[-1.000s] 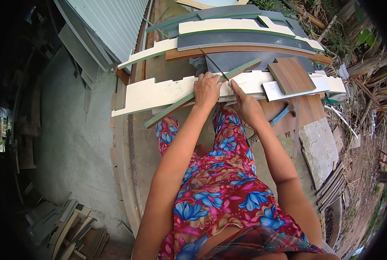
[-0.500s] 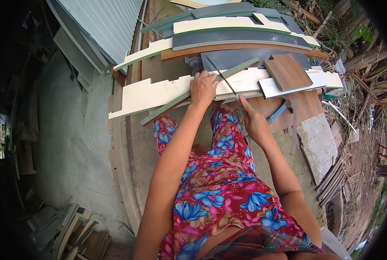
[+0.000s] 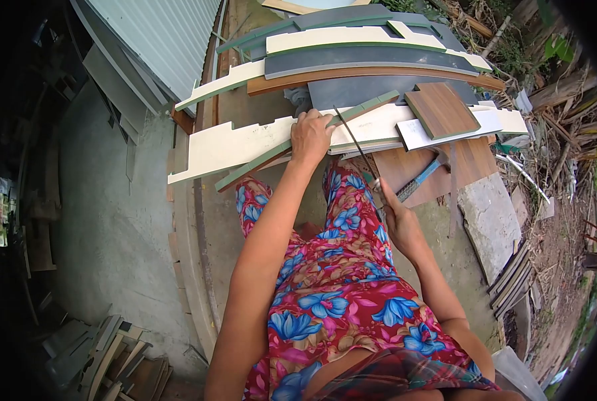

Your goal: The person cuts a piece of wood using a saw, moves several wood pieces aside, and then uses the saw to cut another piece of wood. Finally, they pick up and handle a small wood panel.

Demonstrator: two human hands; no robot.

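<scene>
A narrow green-edged strip of board [image 3: 258, 164] lies slantwise across a long cream notched board [image 3: 231, 144]. My left hand [image 3: 310, 136] is closed over the strip and holds it down. My right hand [image 3: 400, 215] grips the handle of a saw [image 3: 356, 140], seen nearly edge-on as a thin dark blade. The blade crosses the strip just right of my left fingers, its tip pointing away from me. Faint cross lines show on the strip's far part. Whether the teeth have cut into it is too small to tell.
A blue-handled hammer [image 3: 424, 175] rests on a brown wood-grain panel [image 3: 472, 164]. A brown board piece [image 3: 443, 110] lies on a white one [image 3: 415, 135]. Long curved boards [image 3: 372, 65] stretch across behind. Scrap strips [image 3: 121, 361] are piled at lower left.
My right hand has drawn the saw back toward me, so its tip is nearer the strip. My left hand and the strip have stayed nearly in place.
</scene>
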